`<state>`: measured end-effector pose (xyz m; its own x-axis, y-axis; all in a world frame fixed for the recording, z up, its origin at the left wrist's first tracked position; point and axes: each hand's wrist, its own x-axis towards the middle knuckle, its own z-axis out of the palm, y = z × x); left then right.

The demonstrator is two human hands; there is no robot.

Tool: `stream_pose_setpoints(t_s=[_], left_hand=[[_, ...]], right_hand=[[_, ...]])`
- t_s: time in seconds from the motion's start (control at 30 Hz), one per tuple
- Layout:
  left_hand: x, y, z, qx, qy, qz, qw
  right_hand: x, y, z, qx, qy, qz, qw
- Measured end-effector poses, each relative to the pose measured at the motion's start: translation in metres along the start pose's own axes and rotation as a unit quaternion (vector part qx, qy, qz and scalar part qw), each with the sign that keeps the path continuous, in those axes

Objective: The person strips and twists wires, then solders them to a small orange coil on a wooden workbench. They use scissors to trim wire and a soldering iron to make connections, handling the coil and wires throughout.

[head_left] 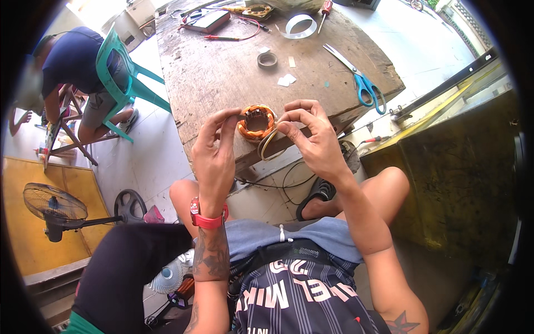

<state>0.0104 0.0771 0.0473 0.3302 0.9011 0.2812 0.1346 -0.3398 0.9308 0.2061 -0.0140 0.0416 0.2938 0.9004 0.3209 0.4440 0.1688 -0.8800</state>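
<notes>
Coil ring (256,135) near worktop (208,83) edge, left hand (215,143) at rim, its grip unclear, right hand (316,142) with grip around pale wires (263,147).

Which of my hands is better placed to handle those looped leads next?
Probably your right hand: its fingertips are at the looped leads, on the right side of the coil ring. Your left hand is at the ring's opposite side.

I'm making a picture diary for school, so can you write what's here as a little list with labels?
Left hand: fingertips by the orange ring, grip unclear
Right hand: pinching a pale wire loop
Table: wooden
Tabletop, middle: tape roll, white scraps
Tabletop, right: scissors, blue handles
Tabletop, far end: white hoop, red-handled screwdriver
Background: person by a green chair
</notes>
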Motion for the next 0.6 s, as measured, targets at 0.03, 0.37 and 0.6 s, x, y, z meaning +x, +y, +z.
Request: stream_pose_setpoints(t_s=[0.03,0.37,0.6], left_hand=[[0.003,0.003,0.001,0.016,-0.021,-0.001,1.0],[0.024,0.01,0.014,0.156,-0.172,0.128,0.964],[0.015,0.004,0.017,0.028,-0.162,0.0,0.986]], right_hand=[[-0.001,0.001,0.0,-0.014,0.004,-0.01,1.0],[0.005,0.004,0.003,-0.056,0.023,-0.09,0.994],[0.012,0.007,0.007,-0.046,0.036,-0.069,0.996]])
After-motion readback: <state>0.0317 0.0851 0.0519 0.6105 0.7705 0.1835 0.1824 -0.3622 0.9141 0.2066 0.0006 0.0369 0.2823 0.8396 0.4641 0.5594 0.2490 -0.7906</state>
